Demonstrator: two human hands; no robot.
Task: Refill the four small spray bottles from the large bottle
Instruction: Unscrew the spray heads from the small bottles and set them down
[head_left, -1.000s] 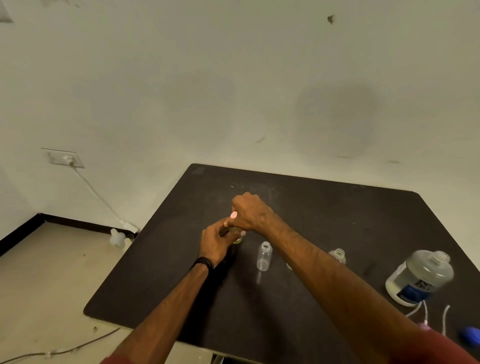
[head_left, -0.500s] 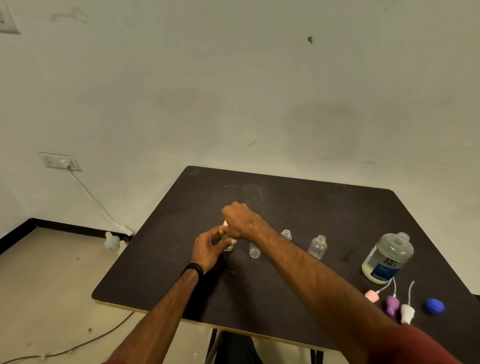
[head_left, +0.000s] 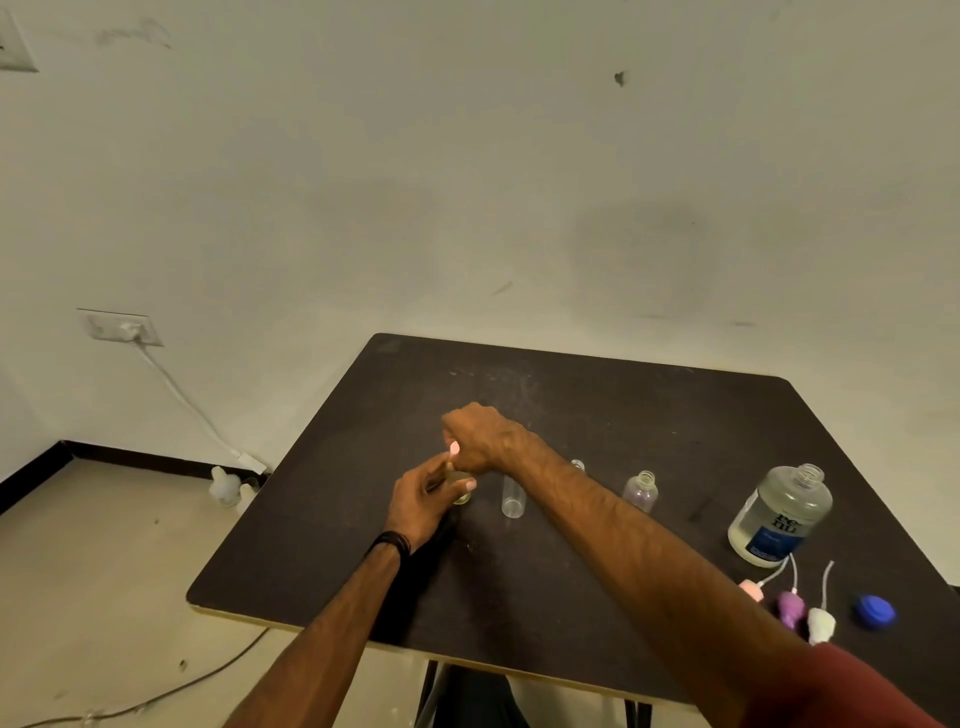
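Since the earlier frame the hands have barely shifted, and more of the table's right edge is taken in by the view. A small yellowish spray bottle is held near the middle of the table by the left hand, its fingers curled round the body. Its pink-tipped top is pinched from above by the right hand, fingers closed tight. Two open small bottles are stood to the right; a third is mostly hidden behind the right forearm. The large bottle is stood uncapped near the right edge. Three spray heads and a blue cap are laid near the front right corner
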